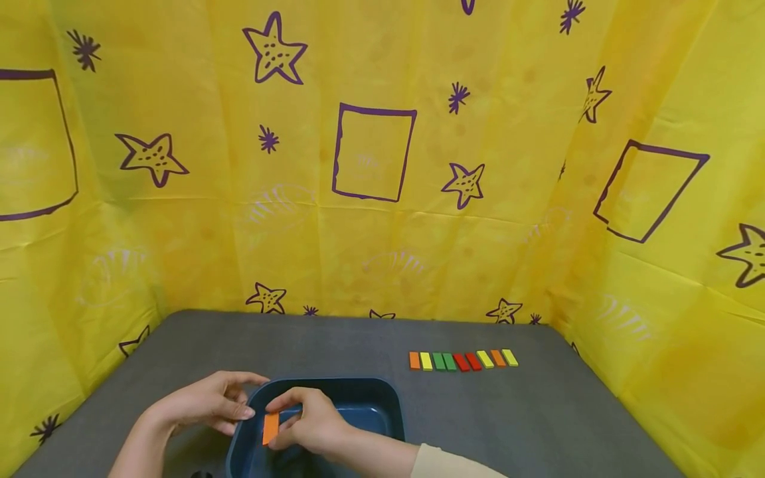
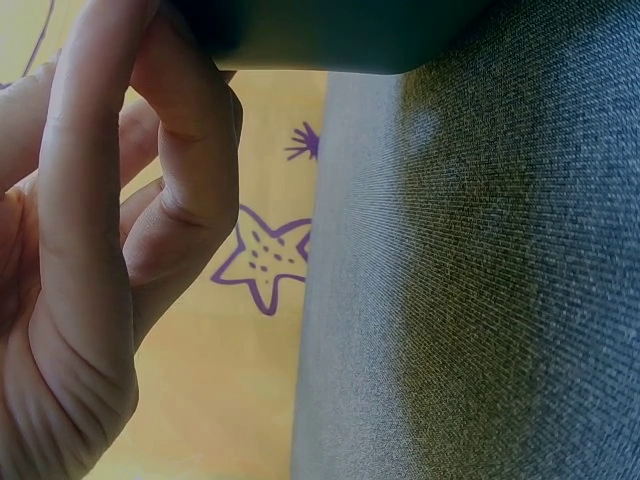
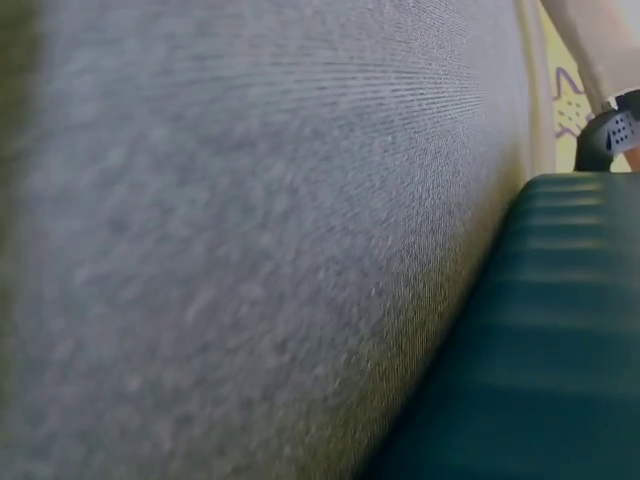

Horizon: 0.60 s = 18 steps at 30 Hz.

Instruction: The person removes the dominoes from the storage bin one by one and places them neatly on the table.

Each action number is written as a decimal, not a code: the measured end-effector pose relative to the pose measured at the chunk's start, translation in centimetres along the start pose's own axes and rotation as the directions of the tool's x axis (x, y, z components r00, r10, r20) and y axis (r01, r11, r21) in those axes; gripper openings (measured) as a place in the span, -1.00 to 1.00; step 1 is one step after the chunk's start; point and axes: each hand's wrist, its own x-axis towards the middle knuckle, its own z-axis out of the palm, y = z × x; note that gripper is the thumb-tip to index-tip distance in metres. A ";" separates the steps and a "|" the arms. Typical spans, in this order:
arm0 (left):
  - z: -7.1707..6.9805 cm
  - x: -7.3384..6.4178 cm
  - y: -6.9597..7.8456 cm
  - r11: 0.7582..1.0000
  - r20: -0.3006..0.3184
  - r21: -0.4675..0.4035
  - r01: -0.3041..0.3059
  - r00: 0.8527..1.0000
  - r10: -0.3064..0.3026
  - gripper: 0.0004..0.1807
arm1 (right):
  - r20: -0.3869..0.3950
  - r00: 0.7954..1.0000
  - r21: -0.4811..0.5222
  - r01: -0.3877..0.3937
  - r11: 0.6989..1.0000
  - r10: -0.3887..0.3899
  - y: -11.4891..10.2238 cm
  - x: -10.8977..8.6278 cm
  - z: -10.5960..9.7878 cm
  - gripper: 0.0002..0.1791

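In the head view my right hand (image 1: 317, 421) pinches an orange block (image 1: 271, 428) between thumb and fingers, above the left side of a dark blue plastic basin (image 1: 391, 405). My left hand (image 1: 209, 401) holds the basin's left rim, with the thumb at the edge and the index finger at the far left corner. The left wrist view shows the bent fingers of the left hand (image 2: 130, 170) up against the basin (image 2: 330, 35). The right wrist view shows the ridged outer wall of the basin (image 3: 540, 330), but not the right hand's fingers. The basin's near part is cut off.
Several orange, yellow, green and red blocks (image 1: 460, 362) lie in a row on the grey cloth-covered table (image 1: 508, 425), beyond the basin to the right. Yellow curtains (image 1: 382, 259) with purple stars and squares stand at the back and both sides. A small black object (image 1: 201, 474) shows at the bottom edge.
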 end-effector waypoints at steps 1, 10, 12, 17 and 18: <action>0.0 0.0 0.0 1.000 -0.001 -0.002 0.002 1.000 -0.002 -0.23 | -0.005 1.000 0.002 0.003 1.000 -0.003 0.0 -0.1 -0.1 -0.51; 0.0 0.2 0.0 1.000 -0.008 0.003 0.012 1.000 -0.012 -0.20 | -0.043 0.999 0.030 0.027 0.999 -0.026 -0.3 -0.4 -2.2 -0.52; 0.0 0.3 0.0 1.000 -0.011 0.004 0.021 1.000 -0.021 -0.20 | -0.040 0.999 0.040 0.036 0.999 -0.035 -0.5 -0.4 -2.9 -0.52; 0.1 0.3 0.0 1.000 -0.012 0.006 0.020 1.000 -0.020 -0.21 | -0.039 0.998 0.053 0.054 0.997 -0.052 -1.2 -0.7 -4.9 -0.51; 0.1 0.3 0.0 1.000 -0.012 0.008 0.019 1.000 -0.019 -0.21 | -0.042 0.998 0.059 0.055 0.997 -0.053 -1.3 -0.8 -5.3 -0.50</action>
